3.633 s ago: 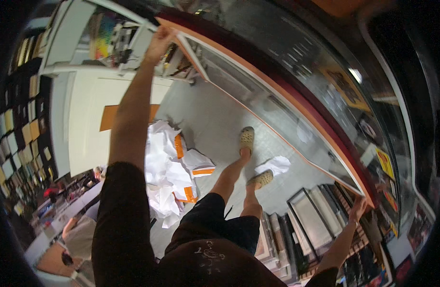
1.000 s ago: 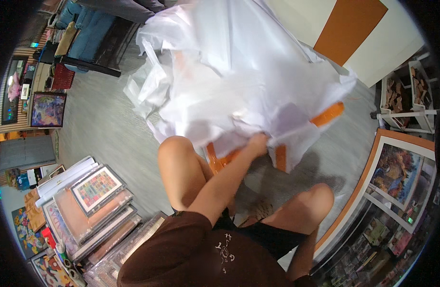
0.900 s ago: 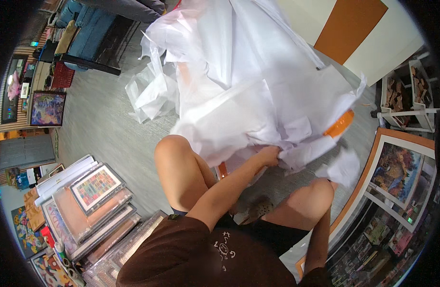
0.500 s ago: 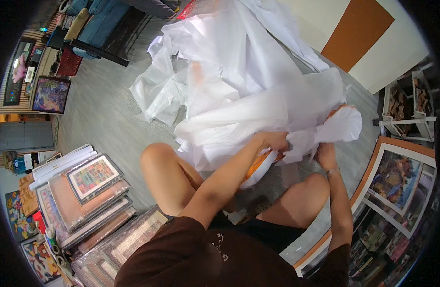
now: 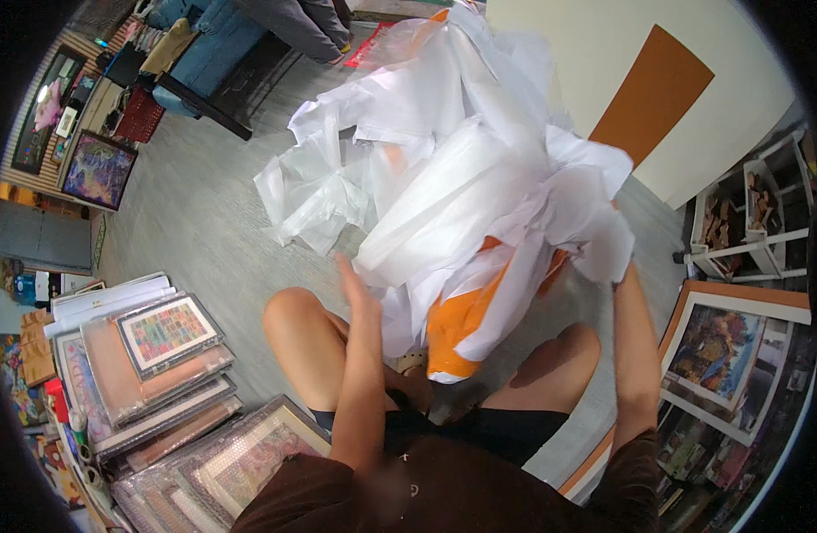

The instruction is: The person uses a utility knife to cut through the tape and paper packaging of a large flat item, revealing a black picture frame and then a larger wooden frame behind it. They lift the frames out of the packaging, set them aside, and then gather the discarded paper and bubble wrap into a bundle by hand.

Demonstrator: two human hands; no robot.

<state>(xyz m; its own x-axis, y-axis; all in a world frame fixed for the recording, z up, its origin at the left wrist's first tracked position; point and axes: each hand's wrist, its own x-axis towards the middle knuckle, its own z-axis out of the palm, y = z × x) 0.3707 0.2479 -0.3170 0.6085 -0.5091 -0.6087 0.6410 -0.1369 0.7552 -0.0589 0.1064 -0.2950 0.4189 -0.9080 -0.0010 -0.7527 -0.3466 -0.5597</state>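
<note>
A large crumpled heap of thin white sheeting, paper or plastic (image 5: 462, 178), rises from the floor in front of my knees. Orange patches (image 5: 466, 333) show in its near folds, the lowest hanging between my legs. Against the heap's left edge is my left hand (image 5: 357, 289), slightly blurred, its fingers stretched out and no grip visible. My right forearm (image 5: 635, 355) reaches up along the right side. White folds cover that hand, so its fingers are hidden. A thin translucent plastic piece (image 5: 315, 191) spreads out at the heap's left.
Wrapped framed pictures (image 5: 173, 333) are stacked at my left. A large framed picture (image 5: 724, 342) lies at my right, below a white rack (image 5: 750, 240) of small brown pieces. White panels with an orange-brown strip (image 5: 661, 93) stand behind. Another person's legs (image 5: 310, 27) are near a blue seat (image 5: 199, 62).
My left hand has left the orange-and-white fold and moved to the heap's left edge. My right arm has risen. The heap is bunched higher, with more orange showing between my legs.
</note>
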